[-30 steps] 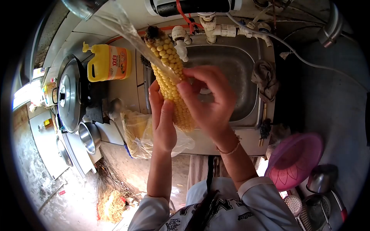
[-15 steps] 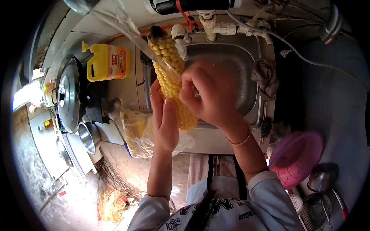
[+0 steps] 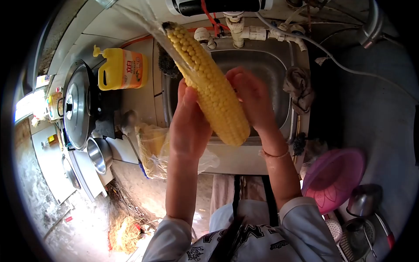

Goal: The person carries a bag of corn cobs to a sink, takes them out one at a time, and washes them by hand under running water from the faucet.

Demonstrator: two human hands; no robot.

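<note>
A yellow corn cob is held slanting over the sink, its dark tip at the upper left and its thick end at the lower right. My left hand grips the cob from the left, thumb along its side and the other fingers partly hidden. On the opposite side, my right hand has its fingers curled against the cob; the fingertips are partly out of sight. A clear stream of water runs down from the upper left onto the kernels.
Below the hands lies the metal sink, a cloth on its right rim. To the left are a yellow pump bottle, a lidded pan and a clear plastic bag. A pink basin stands at the right.
The cob has tilted, its lower end swinging right and toward me. My right hand has moved from the front of the cob to its right side, and its blur has lessened.
</note>
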